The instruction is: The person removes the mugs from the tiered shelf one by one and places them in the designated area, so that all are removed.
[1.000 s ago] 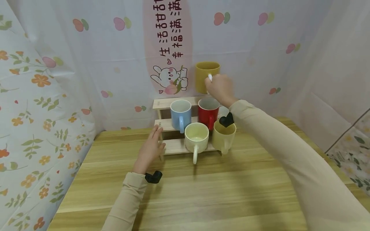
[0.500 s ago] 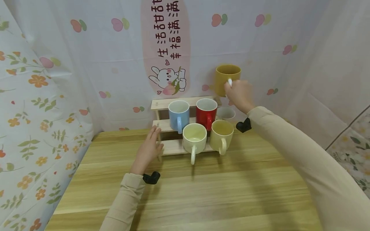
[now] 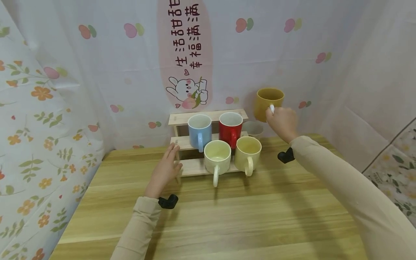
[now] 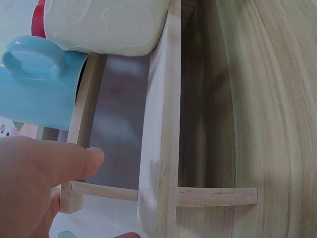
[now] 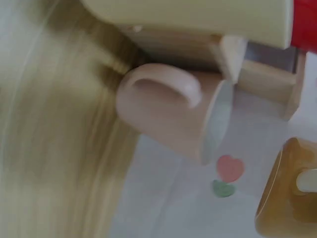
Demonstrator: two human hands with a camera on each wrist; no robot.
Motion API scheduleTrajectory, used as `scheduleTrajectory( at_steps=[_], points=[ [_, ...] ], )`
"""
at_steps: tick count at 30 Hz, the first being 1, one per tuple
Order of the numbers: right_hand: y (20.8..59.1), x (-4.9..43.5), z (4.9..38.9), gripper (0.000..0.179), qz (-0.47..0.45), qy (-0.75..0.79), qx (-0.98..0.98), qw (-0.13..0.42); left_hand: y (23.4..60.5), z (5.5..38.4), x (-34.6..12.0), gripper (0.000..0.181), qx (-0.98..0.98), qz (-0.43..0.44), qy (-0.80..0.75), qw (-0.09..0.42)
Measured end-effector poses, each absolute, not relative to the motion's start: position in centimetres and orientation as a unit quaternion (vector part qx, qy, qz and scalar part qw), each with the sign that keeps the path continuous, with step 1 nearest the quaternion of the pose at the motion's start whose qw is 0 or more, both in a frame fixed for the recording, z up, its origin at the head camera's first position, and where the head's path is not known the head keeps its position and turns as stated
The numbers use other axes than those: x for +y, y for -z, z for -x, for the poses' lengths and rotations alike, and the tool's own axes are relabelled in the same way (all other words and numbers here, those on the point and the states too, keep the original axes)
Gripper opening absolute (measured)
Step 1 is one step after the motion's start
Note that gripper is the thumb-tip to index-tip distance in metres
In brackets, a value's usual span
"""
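Wood-grain worktop (image 3: 221,224): broad front stretch nearest. Left hand (image 3: 163,172): fingers extended, at left edge of three-tier pale-wood rack (image 3: 192,167). Right hand (image 3: 283,122): curled round handle of mustard-yellow cylindrical mug (image 3: 262,108), raised, apart from rack's right edge.

We find the left hand (image 4: 37,171) cut off in the left wrist view, the mustard-yellow ceramic mug (image 5: 286,206) cut off in the right wrist view, where the pale pink cylindrical mug (image 5: 166,119) looks blurred.
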State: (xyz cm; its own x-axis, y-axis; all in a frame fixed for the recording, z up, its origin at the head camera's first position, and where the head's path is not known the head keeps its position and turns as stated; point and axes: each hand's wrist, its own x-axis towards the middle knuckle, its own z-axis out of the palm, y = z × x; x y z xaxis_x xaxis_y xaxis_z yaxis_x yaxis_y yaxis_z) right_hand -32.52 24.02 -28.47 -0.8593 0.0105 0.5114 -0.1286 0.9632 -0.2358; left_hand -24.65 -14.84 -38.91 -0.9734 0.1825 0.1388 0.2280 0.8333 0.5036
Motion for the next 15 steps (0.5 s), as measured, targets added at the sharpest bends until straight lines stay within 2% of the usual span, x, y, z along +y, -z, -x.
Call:
scheduleTrajectory(
  at_steps=[15],
  points=[
    [33.8, 28.5, 31.5, 0.055, -0.031, -0.106, -0.967, 0.229, 38.8, 24.6, -14.8, 0.065, -0.954, 0.109, 0.277, 0.044]
  ],
)
